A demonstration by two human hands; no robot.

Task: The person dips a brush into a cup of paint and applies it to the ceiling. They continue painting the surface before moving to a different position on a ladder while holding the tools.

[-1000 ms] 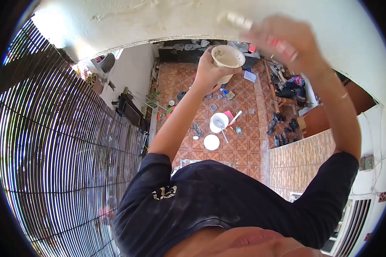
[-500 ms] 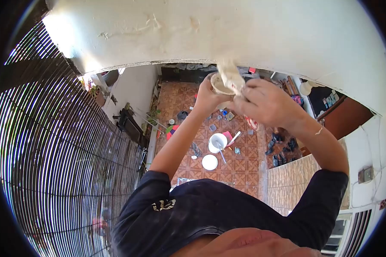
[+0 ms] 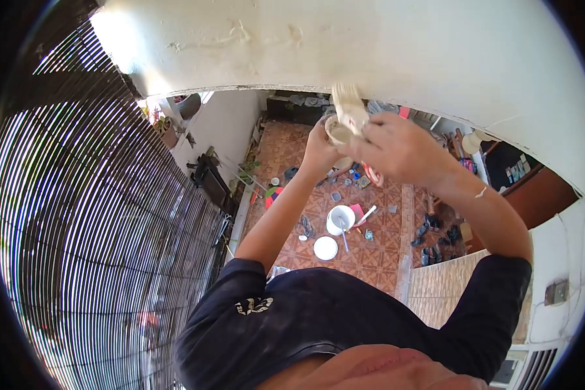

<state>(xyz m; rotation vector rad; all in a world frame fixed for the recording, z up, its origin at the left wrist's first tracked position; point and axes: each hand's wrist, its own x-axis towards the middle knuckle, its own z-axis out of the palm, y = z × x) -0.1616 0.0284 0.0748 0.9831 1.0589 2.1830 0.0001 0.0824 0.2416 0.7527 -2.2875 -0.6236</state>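
My right hand [image 3: 402, 148] is closed round the handle of a paintbrush [image 3: 348, 104]. Cream paint coats the brush, and its bristle tips touch the lower edge of the pale painted wall surface [image 3: 383, 45] overhead. Close beside it, my left hand [image 3: 320, 151] grips a small cup [image 3: 337, 132] with paint smeared inside and on its rim. The cup is just below the brush head, and my right fingers partly cover it. Raised drips and uneven patches mark the wall surface at the upper left.
Far below lies a brown tiled floor [image 3: 370, 266] with a white bucket [image 3: 340, 221], a round white lid [image 3: 325, 248] and several small items. Shoes [image 3: 429, 237] stand at the right. A slatted blind [image 3: 110, 227] hangs on the left, and a brown door [image 3: 539, 198] is at the right.
The brush bristles, blurred earlier, now show sharply against the wall's lower edge. The view has shifted slightly, so the floor and wall sit a little further right. Both hands keep their hold.
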